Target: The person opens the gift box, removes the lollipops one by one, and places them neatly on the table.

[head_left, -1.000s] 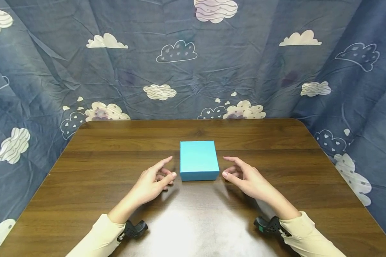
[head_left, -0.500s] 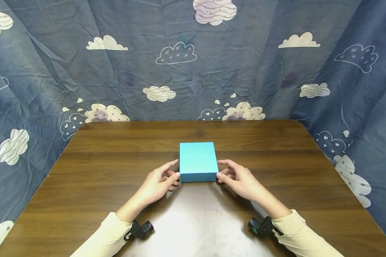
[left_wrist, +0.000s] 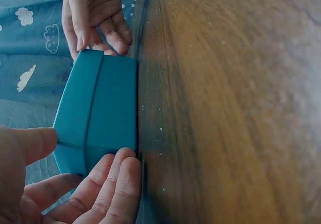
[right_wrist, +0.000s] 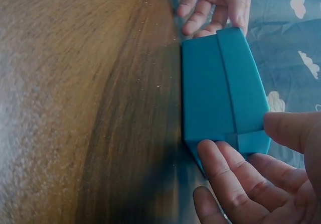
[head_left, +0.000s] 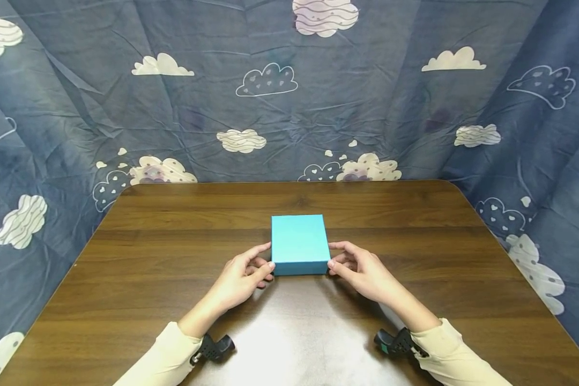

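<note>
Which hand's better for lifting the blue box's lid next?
Neither looks better: left hand and right hand sit at opposite sides of the box, thumbs at near corners of the lid, so maybe both.

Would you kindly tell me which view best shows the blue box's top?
The head view, since it shows the top of the blue box whole. Both wrist views sit low, showing its near side and lid rim but little, if any, top.

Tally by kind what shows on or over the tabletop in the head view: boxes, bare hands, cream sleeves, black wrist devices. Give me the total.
Boxes: 1, the turquoise box, counted with its lid
Bare hands: 2, left hand and right hand
Cream sleeves: 2, left sleeve and right sleeve
Black wrist devices: 2, left device and right device
Total: 7
</note>
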A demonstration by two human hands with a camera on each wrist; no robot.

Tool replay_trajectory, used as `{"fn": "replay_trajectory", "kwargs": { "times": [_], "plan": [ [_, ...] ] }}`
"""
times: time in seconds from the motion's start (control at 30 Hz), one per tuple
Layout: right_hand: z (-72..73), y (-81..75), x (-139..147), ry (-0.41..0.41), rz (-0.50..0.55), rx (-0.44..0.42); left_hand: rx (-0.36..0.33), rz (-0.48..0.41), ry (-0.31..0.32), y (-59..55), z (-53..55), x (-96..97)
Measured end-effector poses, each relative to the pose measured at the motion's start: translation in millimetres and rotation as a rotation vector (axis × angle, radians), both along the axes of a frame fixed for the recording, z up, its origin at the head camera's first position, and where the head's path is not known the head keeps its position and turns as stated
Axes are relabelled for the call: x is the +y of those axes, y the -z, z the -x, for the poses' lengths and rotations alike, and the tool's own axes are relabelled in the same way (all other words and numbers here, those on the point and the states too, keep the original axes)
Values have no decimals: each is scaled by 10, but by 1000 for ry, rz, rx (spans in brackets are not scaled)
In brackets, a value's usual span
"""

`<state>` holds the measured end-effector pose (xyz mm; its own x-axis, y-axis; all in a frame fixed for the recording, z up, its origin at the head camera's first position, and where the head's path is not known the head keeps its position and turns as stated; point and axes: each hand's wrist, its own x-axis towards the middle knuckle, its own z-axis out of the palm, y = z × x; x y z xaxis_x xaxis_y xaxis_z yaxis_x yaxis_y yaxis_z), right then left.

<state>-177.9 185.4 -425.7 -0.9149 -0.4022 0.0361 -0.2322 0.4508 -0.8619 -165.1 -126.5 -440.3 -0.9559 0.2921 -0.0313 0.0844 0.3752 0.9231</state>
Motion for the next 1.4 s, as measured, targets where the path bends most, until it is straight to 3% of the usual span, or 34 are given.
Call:
{"fn": "replay_trajectory", "kwargs": {
  "times": [0.47, 1.4],
  "plan": [
    [-20, -36, -24, 50, -64, 72, 40, -33, -2, -85, -14, -12],
    [-4, -75, -69, 47, -61, 86, 73, 14, -34, -155, -28, -35]
  ]
}}
